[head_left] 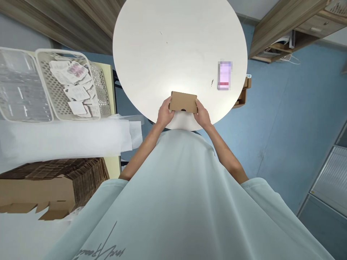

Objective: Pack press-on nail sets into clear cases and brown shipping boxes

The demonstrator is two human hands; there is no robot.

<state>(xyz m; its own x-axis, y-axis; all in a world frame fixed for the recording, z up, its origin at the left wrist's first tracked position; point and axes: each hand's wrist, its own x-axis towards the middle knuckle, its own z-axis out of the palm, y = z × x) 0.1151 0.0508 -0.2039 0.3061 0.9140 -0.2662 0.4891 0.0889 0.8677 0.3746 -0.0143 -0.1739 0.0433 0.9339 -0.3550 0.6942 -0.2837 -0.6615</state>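
A small closed brown cardboard box (183, 102) sits at the near edge of a round white table (173, 47). My left hand (165, 114) grips its left end and my right hand (202, 114) grips its right end. Both sets of fingers wrap the box's short sides. My pale shirt hides the lower part of both arms.
A blurred purple card (225, 75) lies on the table's right side. To the left, a white perforated basket (74, 86) holds several small packets, beside a clear tray (20, 90). White foam sheets (65, 137) and a stack of flat cardboard blanks (51, 184) lie below. Blue floor spreads to the right.
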